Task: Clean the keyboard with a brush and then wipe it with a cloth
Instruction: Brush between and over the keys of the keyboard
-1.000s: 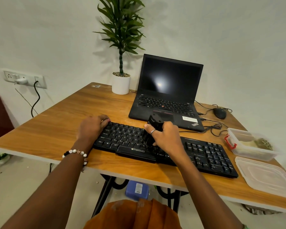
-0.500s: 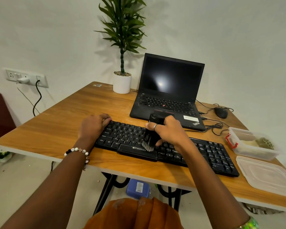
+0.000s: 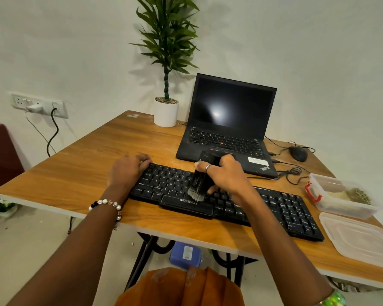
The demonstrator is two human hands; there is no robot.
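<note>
At far left, on the wall: socket strip with a white charger and a black cable plugged in. Wooden surface runs across the view.

Left hand rests on the keyboard's left end, fingers curled over the far corner, holding it in place; beaded bracelet on the wrist. Position unchanged from a second ago.

Black Zebronics keyboard lies along the near edge of the surface, angled slightly.

Potted plant stands at the back, just left of the open laptop, screen dark.

Right hand grips the black brush, fingers wrapped round the handle, ring on one. Bristles touch the keys just above the spacebar, mid-keyboard. A second ago the brush sat higher on the key rows; it has swept toward the near edge.

Right of the laptop: mouse with tangled cable. Farther right, clear plastic container with a red latch, its lid lying just beside it, nearer the edge.
</note>
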